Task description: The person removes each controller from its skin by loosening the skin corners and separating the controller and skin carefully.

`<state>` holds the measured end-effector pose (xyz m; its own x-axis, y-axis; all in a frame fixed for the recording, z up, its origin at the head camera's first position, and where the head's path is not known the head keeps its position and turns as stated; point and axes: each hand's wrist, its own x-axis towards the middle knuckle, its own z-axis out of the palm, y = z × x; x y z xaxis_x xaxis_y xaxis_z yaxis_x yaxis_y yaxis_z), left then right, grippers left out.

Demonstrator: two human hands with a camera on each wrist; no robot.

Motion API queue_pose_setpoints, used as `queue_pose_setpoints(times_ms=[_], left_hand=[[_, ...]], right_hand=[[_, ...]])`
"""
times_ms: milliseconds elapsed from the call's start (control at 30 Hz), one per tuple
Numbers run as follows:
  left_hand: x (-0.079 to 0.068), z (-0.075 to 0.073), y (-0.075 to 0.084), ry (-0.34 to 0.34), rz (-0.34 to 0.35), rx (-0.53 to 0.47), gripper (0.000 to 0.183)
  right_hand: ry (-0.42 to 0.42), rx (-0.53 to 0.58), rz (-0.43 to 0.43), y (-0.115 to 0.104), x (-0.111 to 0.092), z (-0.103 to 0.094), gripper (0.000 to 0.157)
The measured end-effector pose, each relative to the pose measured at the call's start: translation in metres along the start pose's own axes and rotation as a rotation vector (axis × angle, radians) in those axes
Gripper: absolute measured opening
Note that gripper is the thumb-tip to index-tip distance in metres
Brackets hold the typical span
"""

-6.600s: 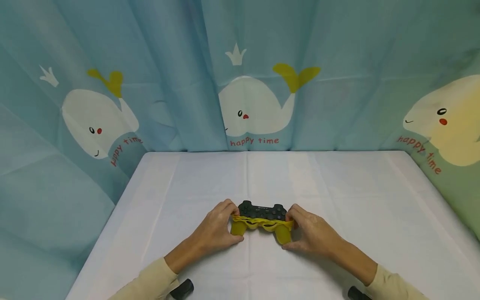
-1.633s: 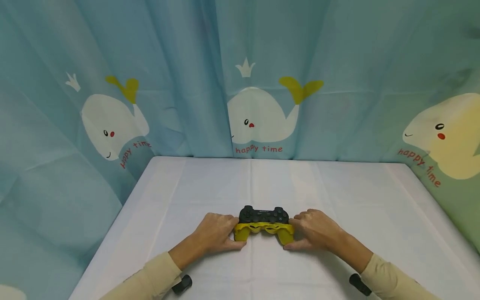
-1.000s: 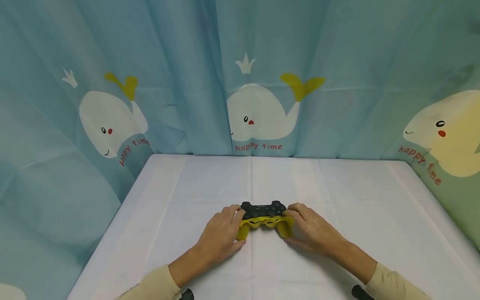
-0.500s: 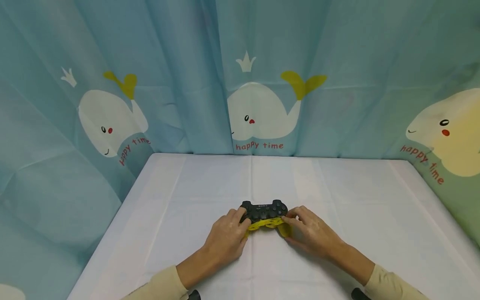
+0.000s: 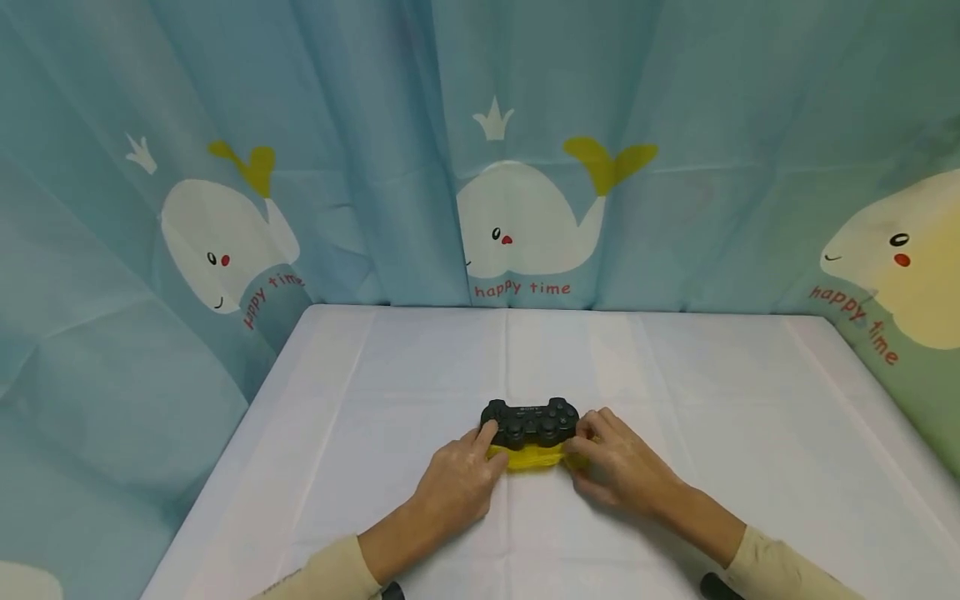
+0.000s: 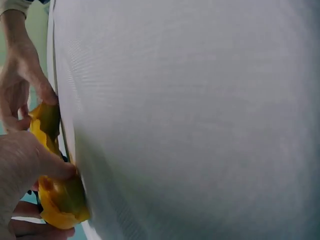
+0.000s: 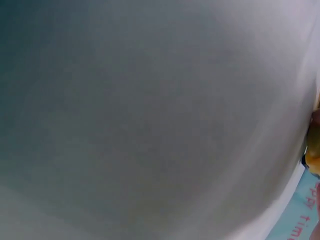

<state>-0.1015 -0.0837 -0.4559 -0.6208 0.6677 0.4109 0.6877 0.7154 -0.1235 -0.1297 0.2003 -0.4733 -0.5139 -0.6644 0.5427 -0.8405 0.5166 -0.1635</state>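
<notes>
A black game controller is at the middle of the near half of the table, buttons up. A yellow, flexible-looking cover shows along its near side, bunched at the handles. My left hand grips the controller's left end, forefinger on top and thumb at the cover. At the other end my right hand pinches the cover beside the right handle. In the left wrist view the cover wraps a handle under my thumb. Only a sliver of the cover enters the right wrist view. The handles are mostly hidden in the head view.
A white cloth covers the table. Blue curtains printed with whales stand behind it and on the left; a greener stretch hangs on the right. Dark cylindrical pieces show under the sleeves at the front.
The cover's middle has slid toward me, showing more of the controller's near edge and sticks. My left hand has shifted right and in, its forefinger now on top. My right hand stays at its end.
</notes>
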Motion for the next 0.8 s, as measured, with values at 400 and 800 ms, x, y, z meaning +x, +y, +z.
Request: queue_pose_setpoints(times_ms=[400,800], left_hand=[[-0.008,0.007,-0.015,-0.012,-0.243,-0.381,0.060],[-0.003,0.009,-0.034,-0.027,-0.163,-0.468,0.047]], right_hand=[[-0.009,0.073,0.076,0.007,-0.015,-0.008,0.060],[-0.043,0.144,0.085,0.017,0.003,-0.006,0.049]])
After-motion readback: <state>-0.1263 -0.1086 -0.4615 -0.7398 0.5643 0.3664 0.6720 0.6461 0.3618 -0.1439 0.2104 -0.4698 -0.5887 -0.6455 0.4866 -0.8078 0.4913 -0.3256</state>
